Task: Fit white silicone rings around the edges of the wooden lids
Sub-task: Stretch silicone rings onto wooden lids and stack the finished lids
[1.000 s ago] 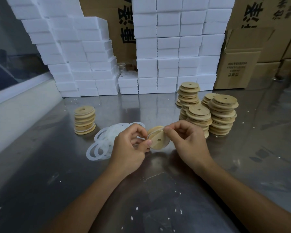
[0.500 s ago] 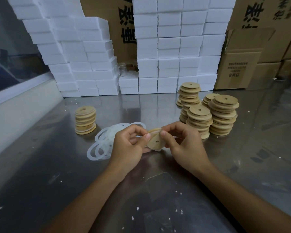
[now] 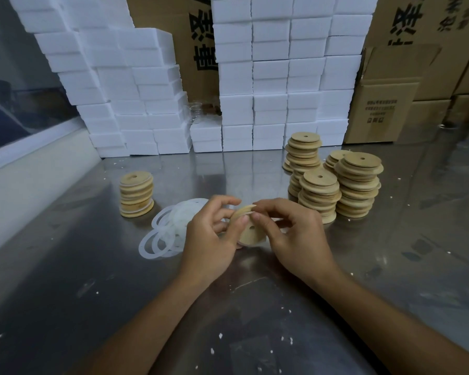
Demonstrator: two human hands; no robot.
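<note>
A single wide-angle head view looks forward and down from the person's own position, close over the metal table point(image 3: 390, 266), with both forearms entering from the bottom edge. It faces a wall of white foam blocks point(image 3: 271, 77) and cardboard boxes point(image 3: 382, 112); the edges seem bent by the lens.

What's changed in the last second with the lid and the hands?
The wooden lid has been turned between the hands, and both thumbs have moved onto its face near the hole. Both the left hand and the right hand kept their grip throughout; nothing was picked up or let go. The loose silicone rings and the lid stacks stayed put.
</note>
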